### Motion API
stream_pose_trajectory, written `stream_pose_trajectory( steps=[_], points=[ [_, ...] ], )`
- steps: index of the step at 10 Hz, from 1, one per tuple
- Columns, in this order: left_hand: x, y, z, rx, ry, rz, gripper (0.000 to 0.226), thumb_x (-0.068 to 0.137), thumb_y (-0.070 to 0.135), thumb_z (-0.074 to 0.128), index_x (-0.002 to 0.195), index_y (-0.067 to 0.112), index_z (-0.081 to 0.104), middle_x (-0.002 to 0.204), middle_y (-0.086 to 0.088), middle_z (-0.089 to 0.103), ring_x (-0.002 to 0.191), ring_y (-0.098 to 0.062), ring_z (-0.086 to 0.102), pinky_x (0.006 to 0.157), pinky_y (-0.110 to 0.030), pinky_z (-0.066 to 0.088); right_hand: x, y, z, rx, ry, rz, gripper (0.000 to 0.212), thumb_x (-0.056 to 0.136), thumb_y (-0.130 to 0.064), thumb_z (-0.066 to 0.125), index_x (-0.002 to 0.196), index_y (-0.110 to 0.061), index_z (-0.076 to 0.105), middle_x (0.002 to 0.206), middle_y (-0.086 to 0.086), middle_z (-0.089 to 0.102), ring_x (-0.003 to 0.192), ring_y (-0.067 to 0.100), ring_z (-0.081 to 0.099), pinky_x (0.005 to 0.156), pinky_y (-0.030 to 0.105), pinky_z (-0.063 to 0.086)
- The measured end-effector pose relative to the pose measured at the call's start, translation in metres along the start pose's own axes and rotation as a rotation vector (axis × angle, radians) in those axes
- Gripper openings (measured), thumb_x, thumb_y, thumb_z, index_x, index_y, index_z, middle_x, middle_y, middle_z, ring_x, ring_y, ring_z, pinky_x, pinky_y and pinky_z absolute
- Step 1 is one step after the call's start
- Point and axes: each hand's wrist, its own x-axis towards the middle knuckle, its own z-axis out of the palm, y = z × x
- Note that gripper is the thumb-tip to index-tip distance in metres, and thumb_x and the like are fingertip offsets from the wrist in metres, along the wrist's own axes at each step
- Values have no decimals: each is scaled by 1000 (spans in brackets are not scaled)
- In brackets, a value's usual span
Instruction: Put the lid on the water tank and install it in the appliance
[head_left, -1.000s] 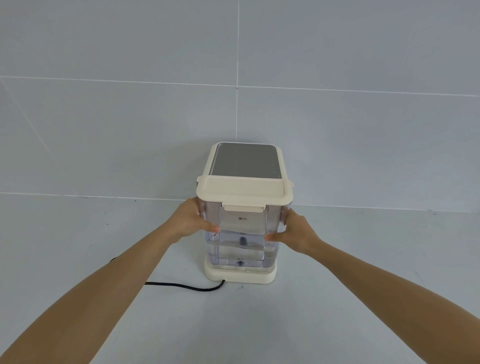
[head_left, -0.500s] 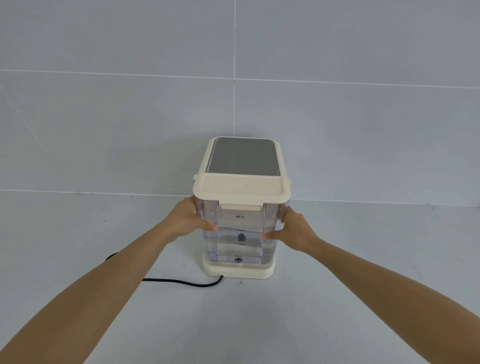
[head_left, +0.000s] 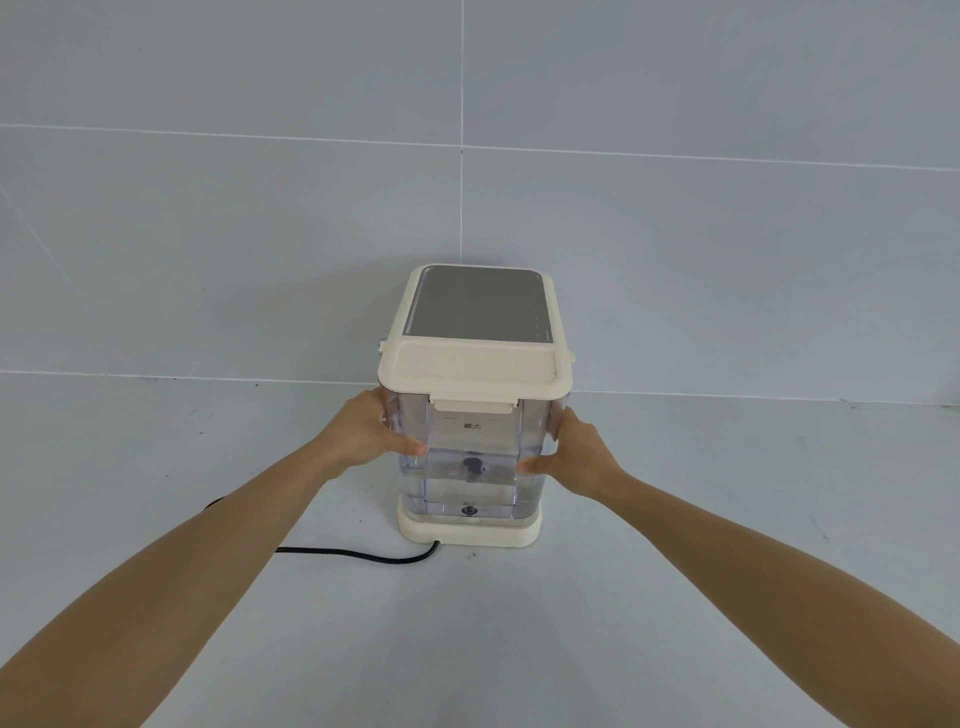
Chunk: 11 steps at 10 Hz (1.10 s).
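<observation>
Cream appliance (head_left: 475, 306) stands upright on a pale grey surface (head_left: 519, 649), near a grey tiled wall (head_left: 260, 208). Its top carries a grey panel with a row of small marks down the right edge. Clear water tank (head_left: 470, 457) sits at the near face of the appliance, upright, its bottom resting on the cream base ledge (head_left: 470, 532). Cream lid (head_left: 475, 371) is on the tank, flat, front tab hanging over the tank's near wall; its far edge meets the grey panel. Small printed characters show on the tank wall just below the tab. A dark round fitting shows through the tank low down, another small one at the bottom edge. Left hand (head_left: 363, 436) presses the tank's left side, thumb wrapped onto the near face, remaining fingers hidden round the side wall. Right hand (head_left: 576, 457) mirrors it on the right side, thumb tip on the near face, other fingers out of sight behind the tank corner. Both hands clamp the tank between them, bare forearms stretched out from the bottom corners. Black power cord (head_left: 358, 555) runs from the base's near left, along the surface, touching it, then passes under the left forearm. Whether the tank is fully seated I cannot tell.
</observation>
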Motion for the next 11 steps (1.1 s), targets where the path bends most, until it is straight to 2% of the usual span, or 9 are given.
stream_pose_trajectory(
  steps=[2, 3, 4, 5, 7, 8, 9, 10, 11],
  points=[
    [-2, -4, 1, 0, 7, -9, 66, 65, 7, 79, 123, 6, 46, 106, -5, 52, 98, -19, 48, 79, -26, 41, -2, 1, 2, -13, -19, 0, 69, 75, -23, 73, 131, -4, 36, 128, 12, 54, 112, 26, 52, 80, 24, 38],
    [-6, -3, 2, -30, 9, -12, 70, 67, 4, 77, 129, 8, 43, 113, -3, 51, 109, -21, 47, 92, -30, 40, -4, 0, 3, -21, -29, 11, 67, 76, -24, 72, 129, -2, 37, 124, 14, 53, 95, 19, 46, 76, 25, 36],
    [-8, -3, 3, -66, -4, -7, 73, 69, 4, 75, 132, 10, 40, 123, -3, 50, 121, -23, 44, 104, -35, 37, -6, 0, 3, -14, -33, 7, 67, 76, -23, 71, 129, -1, 37, 119, 12, 52, 96, 20, 45, 76, 25, 34],
    [-17, 3, 5, -105, -35, 12, 71, 73, -1, 70, 134, 11, 36, 118, 3, 47, 117, -17, 43, 98, -28, 35, -10, -3, 1, -1, -42, 8, 68, 77, -22, 71, 131, -2, 35, 130, 13, 50, 114, 27, 49, 79, 24, 35],
    [-24, 3, 10, -109, 25, -6, 74, 76, 5, 70, 138, 11, 30, 111, 2, 51, 111, -17, 42, 98, -28, 35, -17, -5, -2, 7, -71, 10, 73, 81, -25, 67, 137, -3, 26, 140, 15, 44, 126, 31, 45, 93, 31, 39],
    [-30, 3, 15, -113, 122, 29, 80, 76, 9, 71, 141, 15, 25, 141, -8, 42, 132, -23, 37, 102, -33, 33, -22, -6, -9, 22, -82, -4, 86, 82, -31, 64, 146, -6, 12, 149, 14, 35, 133, 32, 39, 99, 34, 38],
    [-41, 10, 14, -63, 173, 67, 84, 76, 18, 71, 143, 19, 19, 148, -6, 34, 137, -22, 31, 106, -34, 31, -30, -10, -17, 12, -111, -36, 94, 84, -40, 58, 148, -9, -2, 155, 12, 25, 138, 31, 33, 105, 36, 35],
    [-48, 19, 13, 54, 271, 169, 66, 81, 28, 65, 132, 10, 27, 137, -7, 41, 130, -25, 38, 93, -31, 36, -38, -15, -28, -68, -147, -75, 92, 89, -46, 45, 146, -8, -17, 154, 16, 26, 134, 33, 38, 104, 35, 35],
    [-58, 39, 12, 253, 408, 253, 65, 87, 34, 53, 134, 3, 22, 143, -11, 32, 135, -29, 29, 95, -34, 36, -51, -21, -42, -104, -133, -127, 86, 92, -47, 34, 144, -9, -24, 110, 9, 55, 95, 24, 56, 78, 25, 43]
  ],
)
